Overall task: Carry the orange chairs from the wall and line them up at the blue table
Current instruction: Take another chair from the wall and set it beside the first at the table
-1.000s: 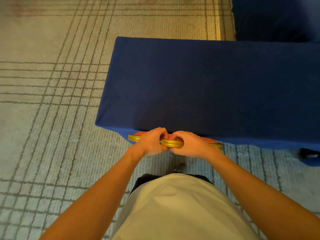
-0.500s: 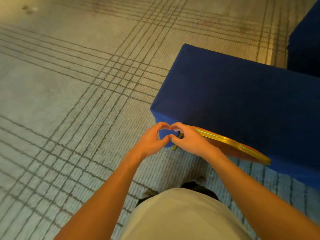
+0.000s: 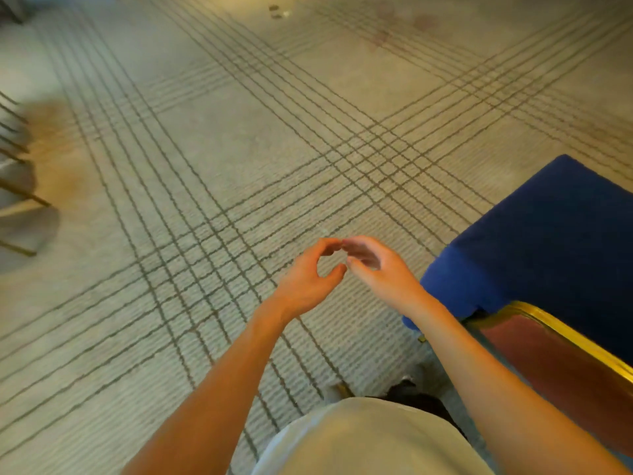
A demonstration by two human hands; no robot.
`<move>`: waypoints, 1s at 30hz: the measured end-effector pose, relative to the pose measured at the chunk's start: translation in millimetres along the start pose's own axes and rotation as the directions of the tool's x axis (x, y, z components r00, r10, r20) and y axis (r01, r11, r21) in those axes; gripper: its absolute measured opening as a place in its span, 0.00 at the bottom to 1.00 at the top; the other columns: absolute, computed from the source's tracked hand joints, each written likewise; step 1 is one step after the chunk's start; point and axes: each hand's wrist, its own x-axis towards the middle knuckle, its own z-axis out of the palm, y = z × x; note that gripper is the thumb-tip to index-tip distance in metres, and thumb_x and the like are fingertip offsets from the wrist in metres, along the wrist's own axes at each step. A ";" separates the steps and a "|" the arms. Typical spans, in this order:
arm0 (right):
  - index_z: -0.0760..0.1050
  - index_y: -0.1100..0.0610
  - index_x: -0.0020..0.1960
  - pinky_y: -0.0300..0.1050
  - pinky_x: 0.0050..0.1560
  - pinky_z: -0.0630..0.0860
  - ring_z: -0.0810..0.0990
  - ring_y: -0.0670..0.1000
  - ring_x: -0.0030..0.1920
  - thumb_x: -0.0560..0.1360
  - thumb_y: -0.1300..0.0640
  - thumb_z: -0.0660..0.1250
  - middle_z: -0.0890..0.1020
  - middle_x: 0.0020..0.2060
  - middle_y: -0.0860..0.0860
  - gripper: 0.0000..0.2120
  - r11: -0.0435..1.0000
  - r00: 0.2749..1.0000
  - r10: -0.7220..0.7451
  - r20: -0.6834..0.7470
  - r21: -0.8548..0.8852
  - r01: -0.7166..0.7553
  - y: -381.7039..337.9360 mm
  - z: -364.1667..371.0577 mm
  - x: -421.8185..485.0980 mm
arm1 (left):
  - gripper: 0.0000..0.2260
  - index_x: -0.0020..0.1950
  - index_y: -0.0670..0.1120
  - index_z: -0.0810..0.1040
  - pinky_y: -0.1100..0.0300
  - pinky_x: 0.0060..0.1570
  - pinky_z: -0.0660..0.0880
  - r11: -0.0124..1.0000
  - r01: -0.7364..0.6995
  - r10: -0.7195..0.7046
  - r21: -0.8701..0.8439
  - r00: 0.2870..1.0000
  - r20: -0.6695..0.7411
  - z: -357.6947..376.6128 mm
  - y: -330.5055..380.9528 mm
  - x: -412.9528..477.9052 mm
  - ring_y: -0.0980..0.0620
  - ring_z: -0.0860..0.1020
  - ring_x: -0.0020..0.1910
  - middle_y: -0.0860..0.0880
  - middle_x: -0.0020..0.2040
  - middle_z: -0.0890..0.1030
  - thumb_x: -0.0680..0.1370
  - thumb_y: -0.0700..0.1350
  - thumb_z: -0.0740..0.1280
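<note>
An orange chair (image 3: 561, 365) with a gold frame stands at the lower right, its back against the corner of the blue table (image 3: 548, 241). My left hand (image 3: 308, 279) and my right hand (image 3: 380, 269) hover in front of me over the carpet, to the left of the chair and table. Both hold nothing, with loosely curved fingers whose tips nearly meet. Neither hand touches the chair.
Grey carpet (image 3: 205, 166) with dark crossing lines fills most of the view. Blurred chair legs (image 3: 20, 197) show at the left edge. My pale shirt (image 3: 359, 440) fills the bottom centre.
Both hands have let go of the chair's gold back rail and come away from it. My view has swung left, so the table and chair have slid to the right edge.
</note>
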 end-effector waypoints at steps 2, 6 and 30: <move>0.77 0.51 0.66 0.49 0.67 0.75 0.79 0.40 0.60 0.81 0.56 0.67 0.82 0.59 0.44 0.14 1.000 0.998 -0.029 0.062 0.006 0.028 -21.3 26.8 16.5 | 0.15 0.67 0.52 0.75 0.62 0.67 0.72 0.996 0.033 -0.043 -0.089 0.992 -0.116 -29.8 -10.4 -12.6 0.63 0.76 0.64 0.57 0.62 0.80 0.81 0.43 0.70; 0.77 0.53 0.65 0.40 0.65 0.75 0.80 0.40 0.61 0.81 0.59 0.67 0.82 0.60 0.45 0.13 0.995 0.988 -0.069 0.136 0.082 0.058 -54.0 71.9 50.0 | 0.17 0.70 0.50 0.75 0.60 0.68 0.72 0.968 0.079 -0.150 -0.236 0.943 -0.297 -76.0 -34.5 -32.1 0.63 0.77 0.64 0.56 0.64 0.80 0.82 0.44 0.69; 0.76 0.40 0.62 0.53 0.67 0.76 0.80 0.43 0.63 0.77 0.51 0.68 0.82 0.62 0.43 0.15 0.962 0.647 -0.270 0.713 0.168 0.217 -208.4 381.9 313.4 | 0.21 0.72 0.49 0.74 0.49 0.67 0.75 0.883 0.246 -0.470 -0.401 0.428 -0.772 -367.4 -169.7 -40.1 0.56 0.79 0.64 0.53 0.66 0.80 0.79 0.47 0.67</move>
